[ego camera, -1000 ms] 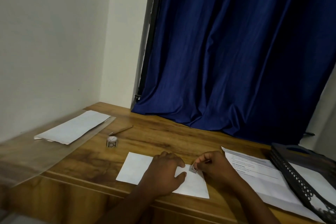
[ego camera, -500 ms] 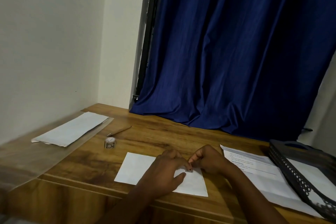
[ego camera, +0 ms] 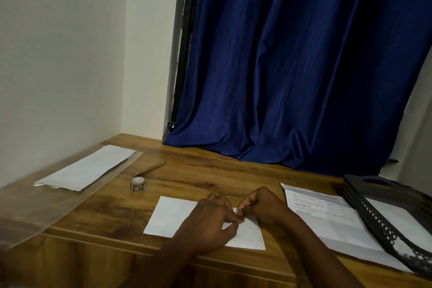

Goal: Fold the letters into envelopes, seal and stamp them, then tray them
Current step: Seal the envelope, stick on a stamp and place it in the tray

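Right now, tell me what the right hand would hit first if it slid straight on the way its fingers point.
The right hand points left, so it would likely first meet the left hand, whose fingertips are already at its own over the envelope.

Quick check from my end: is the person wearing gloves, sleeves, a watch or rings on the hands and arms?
No. Both hands, left hand and right hand, are bare, without gloves, and no rings show. Both forearms are bare as far as the frame edge: no sleeve, watch or band visible.
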The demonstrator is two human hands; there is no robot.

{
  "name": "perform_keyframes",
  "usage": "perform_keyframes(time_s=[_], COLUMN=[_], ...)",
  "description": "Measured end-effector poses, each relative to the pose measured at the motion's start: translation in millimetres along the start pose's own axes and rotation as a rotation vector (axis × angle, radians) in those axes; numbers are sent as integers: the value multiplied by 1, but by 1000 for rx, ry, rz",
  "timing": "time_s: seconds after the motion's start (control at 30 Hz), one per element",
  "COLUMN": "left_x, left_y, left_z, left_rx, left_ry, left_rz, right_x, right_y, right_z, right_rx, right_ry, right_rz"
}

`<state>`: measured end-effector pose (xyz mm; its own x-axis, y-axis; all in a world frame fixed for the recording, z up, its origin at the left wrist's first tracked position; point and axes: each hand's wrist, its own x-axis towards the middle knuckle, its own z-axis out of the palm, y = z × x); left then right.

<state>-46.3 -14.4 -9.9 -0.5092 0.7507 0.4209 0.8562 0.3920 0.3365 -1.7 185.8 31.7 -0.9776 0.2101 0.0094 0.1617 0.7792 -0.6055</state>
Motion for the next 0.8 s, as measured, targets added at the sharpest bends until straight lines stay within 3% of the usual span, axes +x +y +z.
perform_keyframes(time_s=[0.37, 0.8], left_x=[1, -1], left_y=[-1, 4], left_z=[3, 0], left_rx=[-103, -138], left_ry=[-1, 74], left_rz=[-62, -105], right_x=[-2, 8], right_y=[19, 16], right_z=[18, 16], right_rx=[211, 113], right_ry=[222, 218], right_rz=[90, 133])
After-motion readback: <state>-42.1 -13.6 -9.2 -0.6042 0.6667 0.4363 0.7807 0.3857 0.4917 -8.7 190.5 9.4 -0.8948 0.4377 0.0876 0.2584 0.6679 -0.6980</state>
